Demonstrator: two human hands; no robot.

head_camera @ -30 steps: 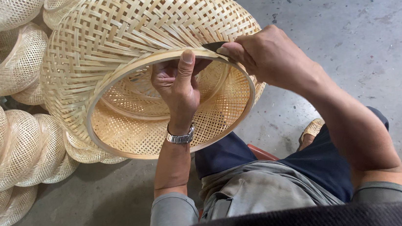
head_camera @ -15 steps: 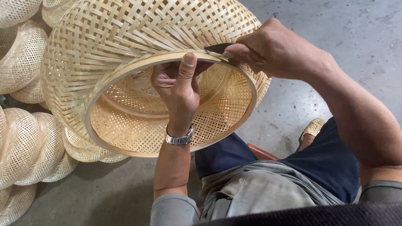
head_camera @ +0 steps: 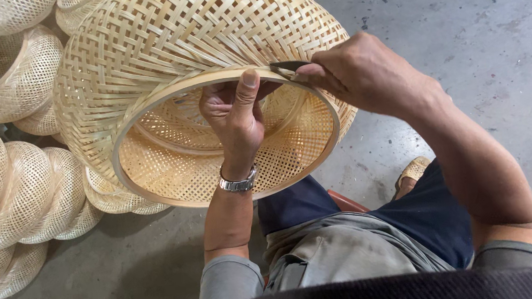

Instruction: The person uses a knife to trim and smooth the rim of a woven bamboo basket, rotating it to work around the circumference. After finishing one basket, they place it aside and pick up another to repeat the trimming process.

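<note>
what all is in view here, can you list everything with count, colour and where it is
large woven basket: one, pale straw colour, centre, tipped with its hooped opening toward the camera
dark blade: one, blackish, at the top of the basket's rim
stacked woven baskets: many, exact count unclear, pale straw, piled at left and upper left
concrete floor: one, grey, under everything
sandal: one seen, tan, right of the knee
wristwatch: one, silver, on the left wrist
left hand: one, inside the opening, thumb pressed on the rim
right hand: one, gripping the dark blade at the rim
</note>
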